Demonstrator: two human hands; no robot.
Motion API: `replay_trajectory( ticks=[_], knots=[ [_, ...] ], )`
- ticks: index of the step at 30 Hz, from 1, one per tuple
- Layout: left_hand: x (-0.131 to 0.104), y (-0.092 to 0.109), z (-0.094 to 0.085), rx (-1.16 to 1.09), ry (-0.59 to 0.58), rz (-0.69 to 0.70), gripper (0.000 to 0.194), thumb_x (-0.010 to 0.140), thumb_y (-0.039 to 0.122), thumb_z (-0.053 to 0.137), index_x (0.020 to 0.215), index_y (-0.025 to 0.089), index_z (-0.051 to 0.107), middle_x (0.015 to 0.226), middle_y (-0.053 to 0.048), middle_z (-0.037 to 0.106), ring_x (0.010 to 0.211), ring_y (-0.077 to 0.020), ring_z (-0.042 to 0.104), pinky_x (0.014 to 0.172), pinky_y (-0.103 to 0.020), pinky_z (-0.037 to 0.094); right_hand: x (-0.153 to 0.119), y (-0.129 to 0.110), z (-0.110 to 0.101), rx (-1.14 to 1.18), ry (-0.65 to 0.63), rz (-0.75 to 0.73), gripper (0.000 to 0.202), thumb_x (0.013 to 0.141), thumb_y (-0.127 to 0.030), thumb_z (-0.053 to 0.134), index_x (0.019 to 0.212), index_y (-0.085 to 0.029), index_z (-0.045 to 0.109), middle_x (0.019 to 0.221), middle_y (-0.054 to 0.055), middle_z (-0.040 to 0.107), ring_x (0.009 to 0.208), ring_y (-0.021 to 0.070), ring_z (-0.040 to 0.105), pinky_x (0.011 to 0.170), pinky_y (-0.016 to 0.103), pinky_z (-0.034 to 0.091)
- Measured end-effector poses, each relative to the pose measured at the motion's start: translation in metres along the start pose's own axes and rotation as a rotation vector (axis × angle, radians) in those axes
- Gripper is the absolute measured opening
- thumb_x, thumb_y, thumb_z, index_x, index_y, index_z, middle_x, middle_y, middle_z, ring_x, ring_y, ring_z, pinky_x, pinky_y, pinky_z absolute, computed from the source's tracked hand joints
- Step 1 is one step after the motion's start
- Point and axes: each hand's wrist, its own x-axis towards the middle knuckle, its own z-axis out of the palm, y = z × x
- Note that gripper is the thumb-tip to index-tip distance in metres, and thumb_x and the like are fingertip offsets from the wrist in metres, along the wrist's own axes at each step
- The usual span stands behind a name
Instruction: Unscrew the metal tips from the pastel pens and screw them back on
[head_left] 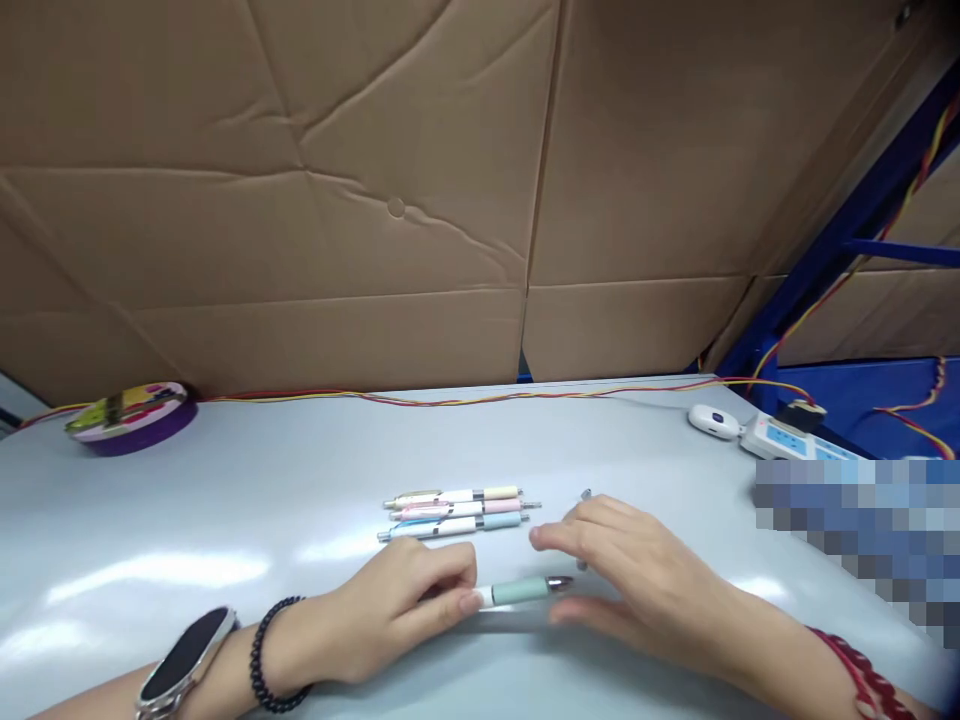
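Note:
Between the thumb and curled fingers of my left hand [401, 610] is a white pen with a green grip [521, 591], its silver tip pointing right. My right hand [637, 580] is beside that tip, thumb and fingers apart, holding nothing that shows. Under its fingers lies a thin grey item [583, 566], mostly hidden. Behind my left hand three pens lie side by side on the table: one with a yellow grip [501, 493], one with a pink grip [501, 507] and one with a blue grip [501, 521].
A purple round box [142, 432] sits at the table's [285, 470] back left. At the back right are a white power strip [784, 437] and a white plug-in device [713, 422]. Red and yellow wires [450, 402] run along the back edge, before cardboard [375, 250].

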Motion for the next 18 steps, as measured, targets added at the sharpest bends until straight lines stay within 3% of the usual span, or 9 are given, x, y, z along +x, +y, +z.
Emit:
replay_trajectory(
  ticks=[3,7,12,18],
  knots=[
    [0.000,0.000,0.000,0.040,0.010,-0.003,0.036,0.101,0.046,0.030,0.077,0.021,0.039,0.065,0.005,0.043,0.058,-0.0135,0.037,0.055,-0.024,0.029,-0.002,0.001,-0.004,-0.016,-0.031,-0.009,0.028,0.100,-0.023,0.036,0.088,-0.016,0.060,0.063,0.001,0.062,0.055,0.0133,0.054,0.055,0.025,0.038],
    [0.000,0.002,0.000,0.073,-0.008,-0.003,0.036,0.101,0.046,0.029,0.076,0.021,0.039,0.064,0.005,0.044,0.057,-0.0136,0.039,0.054,-0.024,0.028,-0.003,0.001,0.002,-0.092,-0.095,-0.012,0.047,0.102,-0.035,0.027,0.073,-0.017,0.059,0.054,0.001,0.057,0.048,0.0135,0.050,0.051,0.027,0.033],
    [-0.001,0.002,0.001,0.092,0.002,0.009,0.033,0.101,0.043,0.032,0.078,0.021,0.040,0.065,0.005,0.045,0.057,-0.0133,0.040,0.055,-0.023,0.028,0.000,0.001,-0.002,-0.079,-0.101,0.014,0.042,0.099,-0.046,0.030,0.101,-0.016,0.059,0.069,0.003,0.065,0.060,0.0162,0.058,0.056,0.028,0.036],
    [-0.001,0.003,0.001,0.127,0.007,0.002,0.034,0.101,0.043,0.029,0.078,0.021,0.039,0.067,0.004,0.047,0.057,-0.0139,0.040,0.054,-0.024,0.028,0.000,-0.002,-0.004,-0.053,-0.087,-0.045,0.034,0.101,-0.026,0.033,0.079,-0.018,0.058,0.062,0.000,0.061,0.053,0.0128,0.051,0.053,0.026,0.034]
  ],
)
